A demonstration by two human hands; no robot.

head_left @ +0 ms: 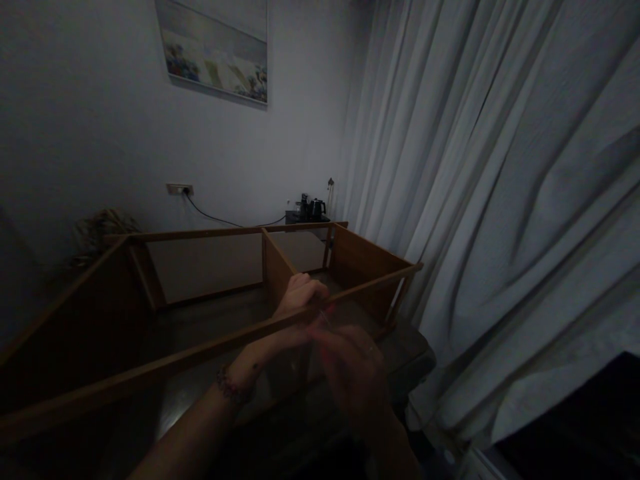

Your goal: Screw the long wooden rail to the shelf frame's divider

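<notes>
A long wooden frame with side panels and a middle divider lies in front of me. My left hand, with a beaded bracelet at its wrist, reaches beneath the near rail. Its fingers curl over the divider where that meets the rail. Just below and to the right, my right hand is smeared by motion. Its fingers are pinched together around something thin, too blurred and dark to name. A faint pinkish streak shows between the two hands at the rail.
Pale curtains hang along the right, close to the frame's end. Behind the frame, a black kettle stands on a small dark table by the wall. A cord runs from a wall socket. Patterned cloth lies at the back left.
</notes>
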